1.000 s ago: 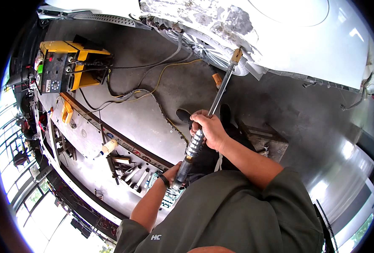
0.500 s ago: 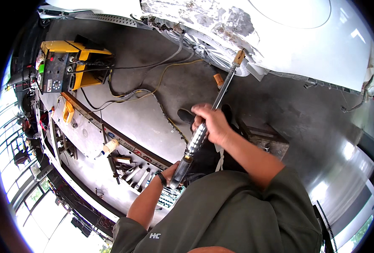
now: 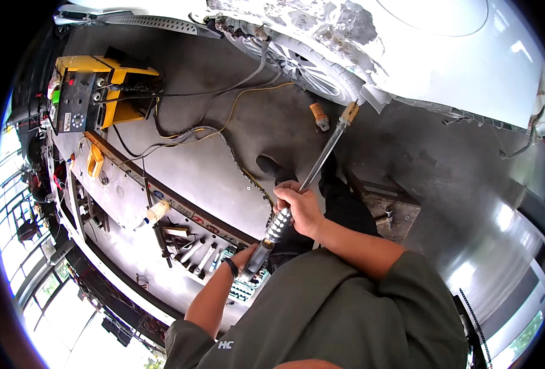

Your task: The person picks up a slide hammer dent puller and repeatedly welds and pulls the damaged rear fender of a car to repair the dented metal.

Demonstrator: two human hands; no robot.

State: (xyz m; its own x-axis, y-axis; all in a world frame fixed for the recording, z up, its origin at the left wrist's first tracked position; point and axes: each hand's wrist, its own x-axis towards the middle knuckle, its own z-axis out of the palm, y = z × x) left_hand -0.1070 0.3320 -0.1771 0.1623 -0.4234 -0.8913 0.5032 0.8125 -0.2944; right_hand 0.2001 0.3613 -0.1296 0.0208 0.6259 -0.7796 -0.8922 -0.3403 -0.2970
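I hold a long metal slide hammer (image 3: 325, 154) slantwise in front of my body. My right hand (image 3: 301, 210) is closed round it at the upper end of the ridged chrome weight. Lower down, my left hand (image 3: 242, 258) is closed at the rear grip, its fingers partly hidden behind the tool. At the far end, the brass-coloured tip (image 3: 350, 113) points at the white car body (image 3: 432, 74), just below its lower edge; whether it touches anything there I cannot tell. A rough grey sanded patch (image 3: 349, 27) marks the panel above.
A yellow and black machine (image 3: 79, 101) with cables stands at the left. Beside me, a bench (image 3: 125, 194) carries a caulking-type bottle (image 3: 157, 212), a yellow tool (image 3: 95, 161) and several hand tools. An orange-handled thing (image 3: 318, 115) lies near the wheel (image 3: 300, 67); a wooden stool (image 3: 395, 215) stands right.
The slide hammer's tip has come down and away from the white panel, toward me. My right hand has moved back toward my body; my left hand has shifted slightly left.
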